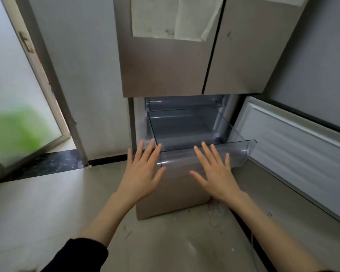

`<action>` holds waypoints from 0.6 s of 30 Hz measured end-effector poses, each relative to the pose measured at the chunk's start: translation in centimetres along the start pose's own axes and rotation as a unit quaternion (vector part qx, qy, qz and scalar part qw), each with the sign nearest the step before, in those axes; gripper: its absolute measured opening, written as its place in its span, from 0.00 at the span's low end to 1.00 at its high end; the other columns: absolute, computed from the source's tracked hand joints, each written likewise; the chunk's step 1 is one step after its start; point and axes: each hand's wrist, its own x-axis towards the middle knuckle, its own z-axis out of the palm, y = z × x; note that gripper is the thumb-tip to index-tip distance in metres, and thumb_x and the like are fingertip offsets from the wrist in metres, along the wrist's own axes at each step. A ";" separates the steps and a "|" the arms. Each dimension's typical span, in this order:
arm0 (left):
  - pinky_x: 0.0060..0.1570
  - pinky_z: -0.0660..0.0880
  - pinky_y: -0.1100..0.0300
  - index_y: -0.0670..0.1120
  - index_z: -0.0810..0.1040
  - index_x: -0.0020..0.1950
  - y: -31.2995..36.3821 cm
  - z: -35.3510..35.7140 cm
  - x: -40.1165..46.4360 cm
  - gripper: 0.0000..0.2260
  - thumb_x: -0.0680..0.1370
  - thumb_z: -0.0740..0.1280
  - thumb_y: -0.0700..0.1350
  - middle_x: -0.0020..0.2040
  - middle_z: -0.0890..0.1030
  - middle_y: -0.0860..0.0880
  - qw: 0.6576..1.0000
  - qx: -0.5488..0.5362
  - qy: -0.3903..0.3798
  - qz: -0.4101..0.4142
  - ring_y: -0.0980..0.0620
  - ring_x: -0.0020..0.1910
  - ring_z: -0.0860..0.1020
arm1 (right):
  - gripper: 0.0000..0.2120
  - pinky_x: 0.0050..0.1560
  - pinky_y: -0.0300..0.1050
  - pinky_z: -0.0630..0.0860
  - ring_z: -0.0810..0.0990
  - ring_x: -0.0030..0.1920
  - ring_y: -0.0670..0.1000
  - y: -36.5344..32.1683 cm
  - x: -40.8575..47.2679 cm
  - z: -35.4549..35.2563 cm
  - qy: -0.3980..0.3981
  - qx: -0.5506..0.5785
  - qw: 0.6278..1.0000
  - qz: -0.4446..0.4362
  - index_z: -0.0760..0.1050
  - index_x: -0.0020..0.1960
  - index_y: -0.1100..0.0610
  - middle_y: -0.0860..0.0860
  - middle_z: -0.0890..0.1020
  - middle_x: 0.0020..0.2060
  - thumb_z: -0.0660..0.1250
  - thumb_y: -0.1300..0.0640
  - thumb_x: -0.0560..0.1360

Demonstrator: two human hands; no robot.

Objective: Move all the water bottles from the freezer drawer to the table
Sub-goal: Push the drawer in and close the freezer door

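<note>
Reaching toward the pulled-out clear freezer drawer at the centre of the frame, two bare hands are spreading flat with fingers splayed, gripping nothing. The left hand is hovering at the drawer's front left corner, and the right hand is lying over its clear front panel. The drawer is showing a bare floor, with no water bottles visible inside. Above it, one shallower clear tray is sitting further back.
</note>
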 end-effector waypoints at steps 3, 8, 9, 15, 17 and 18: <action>0.69 0.35 0.52 0.52 0.43 0.75 2.4 3.4 3.4 0.27 0.79 0.47 0.58 0.77 0.42 0.52 0.997 -0.028 -0.063 0.020 0.50 0.74 0.36 | 0.34 0.72 0.56 0.35 0.33 0.73 0.48 4.1 2.7 1.7 -0.022 0.005 0.999 0.023 0.36 0.75 0.49 0.50 0.38 0.75 0.50 0.40 0.78; 0.70 0.34 0.50 0.51 0.42 0.75 6.0 8.2 7.7 0.26 0.80 0.48 0.55 0.77 0.40 0.50 0.988 -0.016 -0.147 0.038 0.51 0.74 0.36 | 0.35 0.73 0.56 0.37 0.31 0.72 0.50 10.4 6.0 4.4 -0.063 -0.013 0.997 0.050 0.36 0.75 0.53 0.52 0.38 0.75 0.51 0.41 0.78; 0.70 0.34 0.49 0.51 0.42 0.75 6.6 9.0 8.5 0.27 0.80 0.48 0.55 0.76 0.39 0.50 0.986 -0.011 -0.161 0.032 0.50 0.74 0.35 | 0.35 0.73 0.57 0.37 0.33 0.73 0.51 11.6 6.5 4.9 -0.070 -0.018 0.996 0.048 0.36 0.75 0.53 0.52 0.37 0.75 0.51 0.41 0.78; 0.64 0.28 0.39 0.52 0.32 0.72 8.8 14.3 10.5 0.32 0.72 0.37 0.65 0.72 0.30 0.48 0.983 0.077 -0.159 -0.047 0.43 0.70 0.28 | 0.37 0.72 0.57 0.35 0.31 0.72 0.53 18.3 8.7 7.4 -0.097 -0.045 0.994 -0.003 0.29 0.72 0.52 0.51 0.30 0.70 0.51 0.39 0.77; 0.67 0.33 0.36 0.50 0.38 0.73 9.2 14.9 10.8 0.35 0.71 0.39 0.66 0.75 0.36 0.46 0.981 0.122 -0.139 -0.056 0.39 0.73 0.34 | 0.41 0.71 0.58 0.41 0.39 0.74 0.56 19.7 9.2 7.8 -0.089 -0.080 0.991 -0.059 0.34 0.73 0.54 0.53 0.38 0.73 0.57 0.39 0.75; 0.68 0.38 0.34 0.49 0.43 0.74 9.2 15.1 10.8 0.35 0.71 0.43 0.65 0.76 0.41 0.45 0.980 0.132 -0.134 -0.058 0.39 0.74 0.40 | 0.44 0.71 0.58 0.48 0.48 0.74 0.57 20.3 9.5 8.0 -0.085 -0.096 0.989 -0.079 0.41 0.75 0.56 0.55 0.46 0.74 0.63 0.39 0.72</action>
